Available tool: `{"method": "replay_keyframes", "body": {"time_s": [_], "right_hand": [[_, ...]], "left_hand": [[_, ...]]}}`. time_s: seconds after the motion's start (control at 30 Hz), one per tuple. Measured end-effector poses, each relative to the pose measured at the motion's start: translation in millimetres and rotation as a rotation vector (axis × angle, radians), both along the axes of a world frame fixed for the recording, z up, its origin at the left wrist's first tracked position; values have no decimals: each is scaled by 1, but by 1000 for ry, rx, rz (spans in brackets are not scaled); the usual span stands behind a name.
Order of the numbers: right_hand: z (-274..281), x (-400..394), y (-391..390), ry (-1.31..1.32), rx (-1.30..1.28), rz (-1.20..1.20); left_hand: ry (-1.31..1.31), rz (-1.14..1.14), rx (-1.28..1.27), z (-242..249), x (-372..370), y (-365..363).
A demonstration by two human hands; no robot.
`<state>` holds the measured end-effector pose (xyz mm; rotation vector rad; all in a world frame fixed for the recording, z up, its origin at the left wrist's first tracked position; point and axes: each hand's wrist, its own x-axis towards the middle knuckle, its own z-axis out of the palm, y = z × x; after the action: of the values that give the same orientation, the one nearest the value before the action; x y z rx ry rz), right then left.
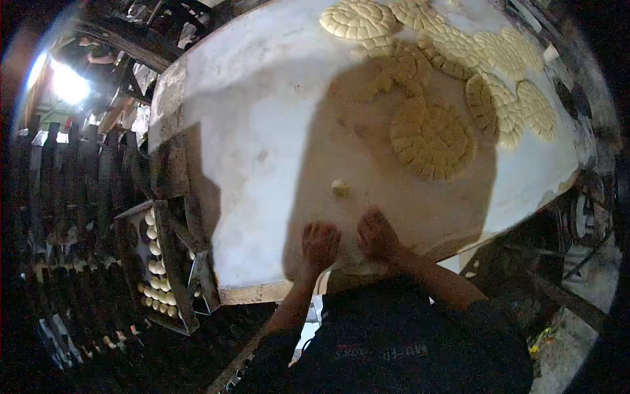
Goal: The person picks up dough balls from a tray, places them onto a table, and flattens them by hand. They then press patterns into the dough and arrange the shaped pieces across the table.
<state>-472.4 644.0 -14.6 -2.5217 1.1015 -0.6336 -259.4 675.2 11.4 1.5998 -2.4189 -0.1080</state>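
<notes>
Both hands are in shadow near the front edge of a pale work surface (262, 154). My left hand (321, 244) is palm down, its fingers bent and close together. To its right, my right hand (377, 235) is also curled downward. Anything beneath either palm is hidden. A small pale lump, like dough (340, 188), lies just beyond the gap between them, touching neither. Farther off, a large round of segmented dough-like pieces (433, 139) lies flat, partly shadowed.
More patterned rounds (357, 18) cover the far right of the surface. At the lower left, a wooden rack (174, 276) holds several pale balls (156, 267). Dark wooden slats (72, 171) stand at the left, below a bright light (69, 84).
</notes>
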Motion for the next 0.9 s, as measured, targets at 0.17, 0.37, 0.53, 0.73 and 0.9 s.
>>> {"method": "replay_keyframes", "body": {"time_s": [0.17, 0.37, 0.53, 0.73, 0.9], "right_hand": [[22, -88, -50, 295, 184, 186], [4, 8, -78, 76, -9, -94], [-3, -50, -33, 365, -18, 267], [-6, -16, -116, 147, -46, -347], [-55, 4, -59, 41, -198, -333]], "left_hand": [[-97, 248, 136, -30, 94, 41], [447, 594, -19, -25, 50, -51], [169, 259, -8, -26, 76, 42], [446, 499, -169, -58, 146, -30], [552, 361, -86, -55, 67, 0]]}}
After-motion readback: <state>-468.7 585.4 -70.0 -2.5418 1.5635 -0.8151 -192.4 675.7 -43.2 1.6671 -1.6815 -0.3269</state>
